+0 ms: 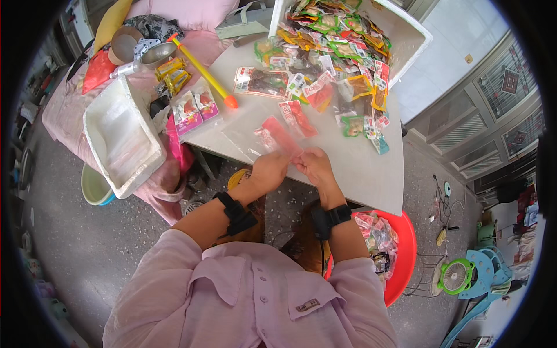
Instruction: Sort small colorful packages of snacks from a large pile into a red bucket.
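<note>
Near the table's front edge, my left hand [270, 170] and my right hand [315, 165] meet with curled fingers on the lower end of a clear plastic bag with a red-printed packet [280, 134] showing in it. The exact fingertip grip is partly hidden. Just beyond lies a red snack packet [298, 118], and farther back another red and white packet [320, 90] rests beside a clear pack of dark food [264, 81]. A heap of small snack packets [335, 35] spills from a white foam box [409, 48] onto the table [361, 174].
Left of the hands lie pink-and-white packs [194, 108] and a yellow tube with orange ends [202, 69]. An empty foam box [124, 135] sits at the left, over a green basin [93, 187]. A red tub [402, 256] of packets stands below the table's right edge.
</note>
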### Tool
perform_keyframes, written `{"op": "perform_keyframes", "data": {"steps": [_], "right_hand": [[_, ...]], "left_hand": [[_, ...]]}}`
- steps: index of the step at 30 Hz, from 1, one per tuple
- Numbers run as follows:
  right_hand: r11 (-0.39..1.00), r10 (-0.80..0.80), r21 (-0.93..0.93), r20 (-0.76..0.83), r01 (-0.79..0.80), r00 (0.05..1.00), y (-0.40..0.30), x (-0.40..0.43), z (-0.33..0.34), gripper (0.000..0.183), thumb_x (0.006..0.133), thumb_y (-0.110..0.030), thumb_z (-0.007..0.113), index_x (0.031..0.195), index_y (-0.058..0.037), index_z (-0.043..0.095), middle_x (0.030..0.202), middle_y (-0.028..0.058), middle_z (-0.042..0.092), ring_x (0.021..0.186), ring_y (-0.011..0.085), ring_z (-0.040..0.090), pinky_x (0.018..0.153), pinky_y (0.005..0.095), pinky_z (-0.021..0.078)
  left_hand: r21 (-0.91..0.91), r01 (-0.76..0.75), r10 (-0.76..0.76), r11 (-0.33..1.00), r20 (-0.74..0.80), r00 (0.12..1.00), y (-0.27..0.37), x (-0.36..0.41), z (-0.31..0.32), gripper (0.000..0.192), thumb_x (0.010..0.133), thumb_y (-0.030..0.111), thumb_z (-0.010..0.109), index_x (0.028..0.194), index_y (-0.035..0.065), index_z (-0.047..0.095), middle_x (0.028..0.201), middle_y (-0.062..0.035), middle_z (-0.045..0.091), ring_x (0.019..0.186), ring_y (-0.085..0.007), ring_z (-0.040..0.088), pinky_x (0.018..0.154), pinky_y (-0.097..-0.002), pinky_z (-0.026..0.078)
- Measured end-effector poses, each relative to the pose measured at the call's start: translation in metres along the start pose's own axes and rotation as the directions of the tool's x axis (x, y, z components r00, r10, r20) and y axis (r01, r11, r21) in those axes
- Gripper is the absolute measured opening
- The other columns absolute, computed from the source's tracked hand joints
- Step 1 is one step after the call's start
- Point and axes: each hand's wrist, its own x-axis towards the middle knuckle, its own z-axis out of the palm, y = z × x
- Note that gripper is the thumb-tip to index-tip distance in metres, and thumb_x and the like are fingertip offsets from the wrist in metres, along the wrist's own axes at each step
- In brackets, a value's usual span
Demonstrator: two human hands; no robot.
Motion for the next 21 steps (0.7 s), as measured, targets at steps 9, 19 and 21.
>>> {"op": "perform_keyframes", "data": {"steps": [9,19,21], "right_hand": [[0.526,-0.526,-0.804,-0.050,0.279,0.849,-0.007,0.054,-0.022,0.024,0.070,-0.014,0.048,0.090,0.0001,0.044,0.081,0.0135,0.052,0.072,0.0245,0.052,0.063,0.0353,0.0413],[-0.031,-0.340,-0.991,-0.109,-0.127,0.934,-0.043,0.055,0.021,0.056,0.062,-0.040,0.052,0.107,-0.0079,0.038,0.101,0.0148,0.047,0.096,0.0289,0.044,0.077,0.0441,0.0313],[-0.005,-0.351,-0.991,-0.123,-0.133,0.928,-0.044,0.057,0.023,0.057,0.062,-0.038,0.053,0.107,-0.0075,0.037,0.100,0.0159,0.047,0.094,0.0286,0.045,0.075,0.0426,0.0330]], "left_hand": [[0.048,0.010,-0.012,0.999,0.043,0.999,-0.016,-0.002,0.011,0.005,0.064,0.010,0.049,0.067,0.0070,0.047,0.063,-0.0099,0.047,0.058,-0.0284,0.049,0.051,-0.0364,0.040],[0.096,-0.006,0.005,0.995,0.015,1.000,-0.013,-0.003,0.016,0.005,0.061,0.011,0.051,0.064,0.0082,0.048,0.064,-0.0085,0.046,0.057,-0.0270,0.049,0.052,-0.0360,0.041],[0.116,-0.002,-0.003,0.993,0.050,0.999,-0.012,-0.003,0.014,0.005,0.060,0.010,0.051,0.063,0.0079,0.048,0.063,-0.0086,0.045,0.057,-0.0270,0.049,0.051,-0.0361,0.041]]}}
